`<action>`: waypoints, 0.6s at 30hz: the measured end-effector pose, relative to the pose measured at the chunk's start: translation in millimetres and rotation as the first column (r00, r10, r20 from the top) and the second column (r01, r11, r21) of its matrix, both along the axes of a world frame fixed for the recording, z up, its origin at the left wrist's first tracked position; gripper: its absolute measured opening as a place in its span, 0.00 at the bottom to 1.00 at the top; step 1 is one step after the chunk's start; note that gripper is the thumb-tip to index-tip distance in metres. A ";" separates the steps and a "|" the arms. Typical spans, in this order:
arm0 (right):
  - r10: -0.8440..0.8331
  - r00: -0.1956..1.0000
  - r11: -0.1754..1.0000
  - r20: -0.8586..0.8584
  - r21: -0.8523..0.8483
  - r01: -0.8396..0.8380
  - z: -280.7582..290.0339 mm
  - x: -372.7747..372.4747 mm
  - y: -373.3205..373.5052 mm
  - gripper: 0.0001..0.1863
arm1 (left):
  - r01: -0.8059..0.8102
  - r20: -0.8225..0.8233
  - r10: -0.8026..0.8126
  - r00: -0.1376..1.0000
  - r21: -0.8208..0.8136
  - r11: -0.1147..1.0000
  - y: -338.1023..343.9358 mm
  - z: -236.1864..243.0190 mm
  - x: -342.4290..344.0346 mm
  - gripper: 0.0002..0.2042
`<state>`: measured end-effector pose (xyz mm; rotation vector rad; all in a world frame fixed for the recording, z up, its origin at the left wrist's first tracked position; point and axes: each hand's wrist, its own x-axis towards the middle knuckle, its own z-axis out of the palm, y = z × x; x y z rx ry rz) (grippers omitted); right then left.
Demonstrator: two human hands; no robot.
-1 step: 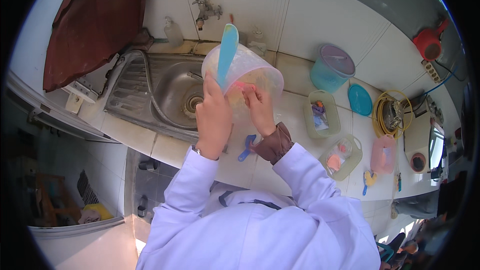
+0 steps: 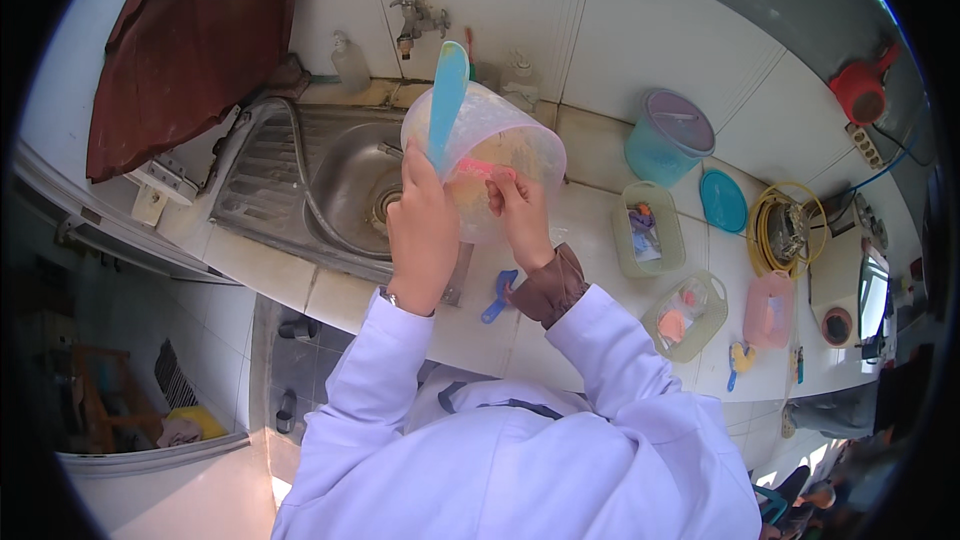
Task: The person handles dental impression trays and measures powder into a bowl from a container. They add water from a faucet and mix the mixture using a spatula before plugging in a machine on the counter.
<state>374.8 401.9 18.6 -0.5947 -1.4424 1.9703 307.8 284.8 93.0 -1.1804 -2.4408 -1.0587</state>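
My left hand [image 2: 421, 225] is closed around a light-blue spatula [image 2: 447, 100] with a broad blade pointing up, and around the near side of a translucent pinkish bowl [image 2: 522, 132]. The bowl is tilted on its side, its opening toward the right and me, with yellowish residue on its inner wall. My right hand [image 2: 522, 208] pinches a small flat pink piece [image 2: 475, 170] at the bowl's opening; its kind is hard to tell. A blue dental impression tray [image 2: 500, 297] lies on the counter by my right wrist.
A steel sink [image 2: 350, 180] with a hose lies left, below a wall tap [image 2: 416, 20]. To the right stand a turquoise lidded tub [image 2: 668, 140], two pale green baskets [image 2: 648, 230] holding small items, a pink basket [image 2: 768, 310], a coiled yellow hose [image 2: 770, 225] and a yellow-filled impression tray [image 2: 738, 362].
The pink piece shows more at the bowl's opening, and my right fingers have shifted slightly. The spatula has moved a little left and up. The whole view has shifted slightly.
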 end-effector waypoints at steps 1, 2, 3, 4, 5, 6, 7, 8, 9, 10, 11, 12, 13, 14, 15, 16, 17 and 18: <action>0.014 0.999 0.998 -0.049 -0.056 -0.017 -0.4 -9.0 -4.5 0.13 | -0.008 0.002 0.008 1.000 0.009 1.000 -5.0 1.2 -13.4 0.25; 0.023 0.995 0.993 -0.099 -0.112 -0.034 0.5 -17.6 -9.0 0.13 | -0.014 0.004 0.014 1.000 0.018 1.000 -8.5 1.5 -26.0 0.23; 0.025 0.989 0.985 -0.148 -0.166 -0.050 1.2 -25.9 -12.8 0.12 | -0.037 0.024 0.037 0.999 0.011 0.999 -10.4 1.4 -37.5 0.19; 0.016 0.989 0.983 -0.144 -0.179 -0.042 1.1 -33.6 -16.2 0.12 | -0.057 0.043 0.057 0.997 0.000 0.998 -12.6 1.2 -48.2 0.15; 0.004 0.990 0.981 -0.140 -0.192 -0.031 1.1 -40.9 -18.2 0.12 | -0.074 0.061 0.075 0.995 -0.011 0.997 -14.7 0.4 -58.4 0.11; -0.011 0.991 0.979 -0.135 -0.205 -0.017 1.0 -47.0 -20.0 0.12 | -0.078 0.071 0.080 0.994 -0.026 0.997 -17.9 -0.9 -69.2 0.10; -0.016 0.988 0.973 -0.151 -0.230 -0.019 0.6 -52.3 -21.6 0.11 | -0.080 0.081 0.083 0.993 -0.041 0.996 -21.7 -3.1 -81.2 0.09; -0.024 0.986 0.967 -0.166 -0.254 -0.019 0.4 -56.6 -22.7 0.11 | -0.079 0.091 0.084 0.992 -0.056 0.995 -24.8 -5.7 -92.6 0.08; -0.034 0.983 0.961 -0.182 -0.278 -0.018 0.3 -60.0 -23.6 0.11 | -0.069 0.085 0.073 0.994 -0.050 0.996 -26.8 -8.9 -103.2 0.08; -0.038 0.982 0.958 -0.185 -0.287 -0.017 0.1 -62.6 -24.5 0.10 | -0.058 0.078 0.061 0.995 -0.044 0.997 -28.5 -12.9 -113.3 0.08; -0.043 0.981 0.955 -0.188 -0.296 -0.015 0.0 -64.4 -25.2 0.10 | -0.046 0.072 0.048 0.996 -0.039 0.998 -29.5 -16.5 -122.5 0.08; -0.049 0.980 0.952 -0.191 -0.306 -0.012 0.3 -65.9 -26.2 0.09 | -0.035 0.086 0.040 0.995 -0.054 0.998 -29.7 -19.3 -130.6 0.08; -0.065 0.978 0.947 -0.196 -0.320 -0.001 1.7 -67.1 -28.1 0.09 | -0.025 0.100 0.032 0.994 -0.067 0.997 -29.0 -21.7 -138.1 0.07; -0.082 0.976 0.943 -0.200 -0.334 0.010 3.2 -67.2 -31.0 0.09 | -0.014 0.114 0.023 0.993 -0.080 0.997 -28.5 -24.1 -145.0 0.07; -0.099 0.974 0.937 -0.204 -0.348 0.023 3.6 -66.8 -33.2 0.09 | -0.004 0.132 0.017 0.991 -0.096 0.995 -28.2 -26.4 -151.2 0.07; -0.118 0.969 0.932 -0.219 -0.362 0.032 3.0 -65.5 -34.0 0.09 | 0.007 0.150 0.010 0.989 -0.112 0.994 -27.6 -28.3 -156.6 0.07; -0.138 0.963 0.926 -0.234 -0.376 0.041 2.0 -63.5 -34.3 0.09 | 0.018 0.167 0.004 0.986 -0.128 0.992 -27.1 -30.4 -162.0 0.07; -0.157 0.956 0.919 -0.248 -0.390 0.050 1.5 -60.7 -34.3 0.09 | 0.021 0.175 0.004 0.985 -0.139 0.990 -26.6 -34.7 -168.6 0.07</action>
